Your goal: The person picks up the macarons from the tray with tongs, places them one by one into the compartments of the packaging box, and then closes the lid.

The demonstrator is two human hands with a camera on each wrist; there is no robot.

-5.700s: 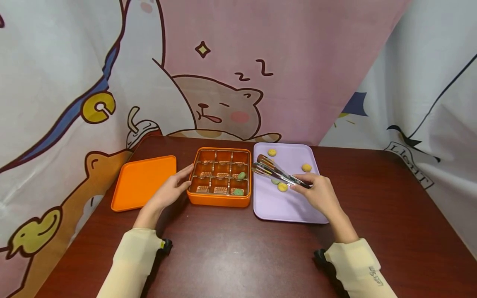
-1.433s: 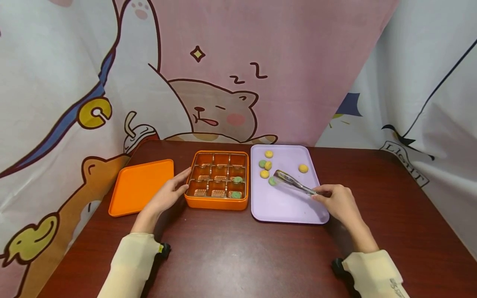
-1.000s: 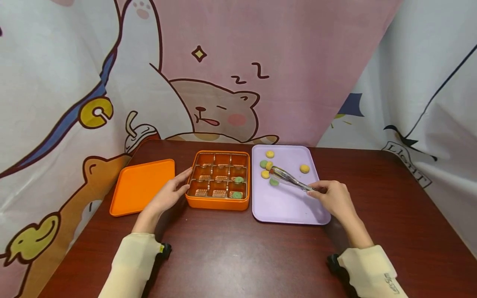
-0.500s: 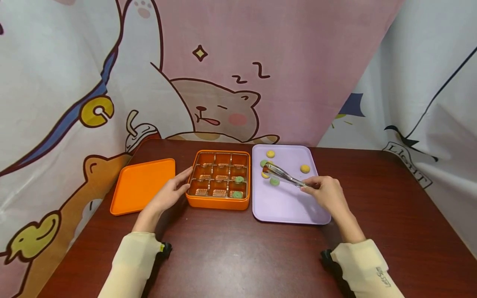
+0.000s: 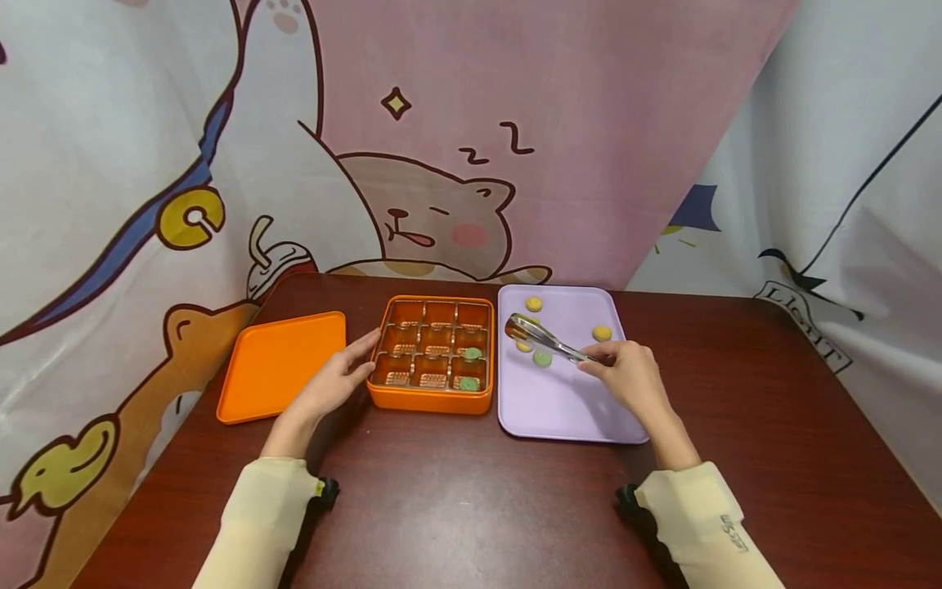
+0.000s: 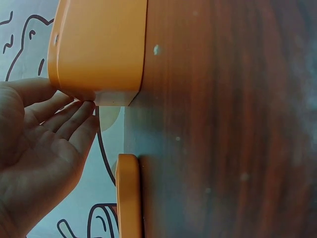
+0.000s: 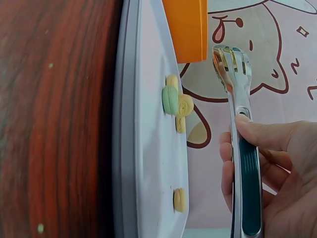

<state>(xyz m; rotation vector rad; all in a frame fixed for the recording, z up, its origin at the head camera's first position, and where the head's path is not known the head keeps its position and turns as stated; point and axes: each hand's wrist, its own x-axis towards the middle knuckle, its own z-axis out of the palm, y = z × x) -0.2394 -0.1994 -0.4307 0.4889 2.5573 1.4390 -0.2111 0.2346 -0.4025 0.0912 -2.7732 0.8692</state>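
My right hand point(image 5: 631, 378) grips a pair of metal tongs point(image 7: 238, 82), thumb on one arm near a dark green grip panel. The tongs' head is held above the left part of a lilac tray point(image 5: 567, 409); no macaron shows between its tips. Below it lie a green macaron point(image 5: 542, 358) and yellow macarons, partly hidden by the tongs in the head view. My left hand point(image 5: 334, 380) touches the left side of an orange box point(image 5: 430, 399) with extended fingers. Two green macarons lie in the box's right column, in the middle compartment point(image 5: 472, 353) and front compartment point(image 5: 468, 384).
An orange lid point(image 5: 283, 364) lies left of the box on the brown table point(image 5: 441, 499). Two more yellow macarons sit apart on the tray, one at the back point(image 5: 533, 303) and one at the right point(image 5: 602, 333). A cartoon-printed curtain point(image 5: 589, 123) hangs behind the table.
Over the last second or so, my right hand has moved the tongs left and up from above the tray's middle. The once tilted macaron in the middle compartment now lies flat. My left hand stays put.
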